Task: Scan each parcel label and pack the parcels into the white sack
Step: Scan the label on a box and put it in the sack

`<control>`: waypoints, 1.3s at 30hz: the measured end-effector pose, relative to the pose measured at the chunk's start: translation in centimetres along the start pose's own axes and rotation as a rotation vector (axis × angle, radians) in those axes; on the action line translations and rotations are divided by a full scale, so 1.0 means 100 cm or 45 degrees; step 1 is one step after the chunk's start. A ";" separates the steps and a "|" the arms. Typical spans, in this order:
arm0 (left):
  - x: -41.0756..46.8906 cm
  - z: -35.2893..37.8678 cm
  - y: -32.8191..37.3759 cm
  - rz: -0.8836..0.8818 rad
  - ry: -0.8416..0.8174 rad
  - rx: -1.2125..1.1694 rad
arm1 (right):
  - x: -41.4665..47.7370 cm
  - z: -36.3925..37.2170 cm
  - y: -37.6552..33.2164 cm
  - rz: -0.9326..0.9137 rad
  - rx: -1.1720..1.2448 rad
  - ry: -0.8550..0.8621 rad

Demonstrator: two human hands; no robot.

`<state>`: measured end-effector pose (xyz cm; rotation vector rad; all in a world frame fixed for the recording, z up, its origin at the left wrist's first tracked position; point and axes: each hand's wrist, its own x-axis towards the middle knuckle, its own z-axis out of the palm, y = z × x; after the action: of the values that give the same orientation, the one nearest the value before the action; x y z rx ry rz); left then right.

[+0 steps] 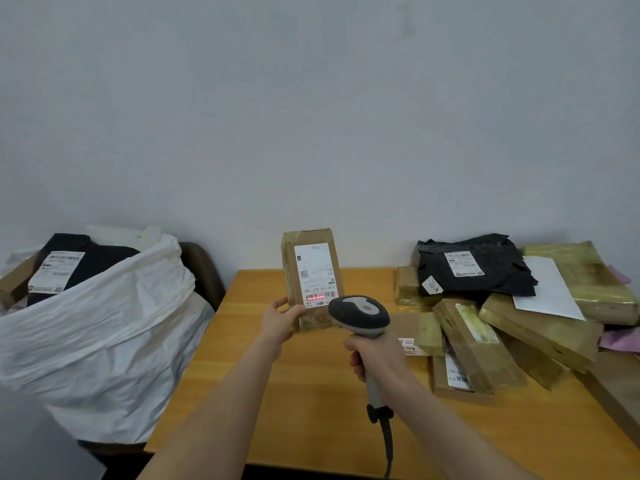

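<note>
My left hand [281, 320] grips the lower left corner of a brown cardboard parcel [311, 271], held upright above the wooden table [311, 410] with its white label facing me. A red scan line lies across the barcode at the label's bottom. My right hand [374, 355] grips the handle of a grey barcode scanner [360, 315], whose head points at the label. The white sack [104, 327] stands open to the left of the table, with a black parcel [83, 265] and a brown box visible inside.
A heap of taped brown boxes [485, 341] and a black poly bag [474, 265] fills the table's right side. A loose white sheet [547, 289] lies on it. The scanner cable [388, 445] hangs over the front edge. A grey wall stands behind.
</note>
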<state>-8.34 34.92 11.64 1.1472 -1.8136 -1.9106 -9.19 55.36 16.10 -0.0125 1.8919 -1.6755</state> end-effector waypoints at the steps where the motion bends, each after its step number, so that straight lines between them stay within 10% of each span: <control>1: 0.003 -0.002 0.000 -0.005 0.002 0.000 | 0.001 0.002 -0.001 0.004 -0.002 0.005; 29: 0.005 -0.042 0.002 -0.008 0.136 -0.031 | 0.014 0.028 -0.013 -0.080 0.081 -0.197; 39: 0.009 -0.155 0.035 0.055 0.254 -0.161 | 0.060 0.146 -0.069 -0.183 0.104 -0.255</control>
<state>0.64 22.51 16.09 1.1986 -1.5772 -1.7883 -10.33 38.52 19.51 -0.2797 1.7073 -1.7739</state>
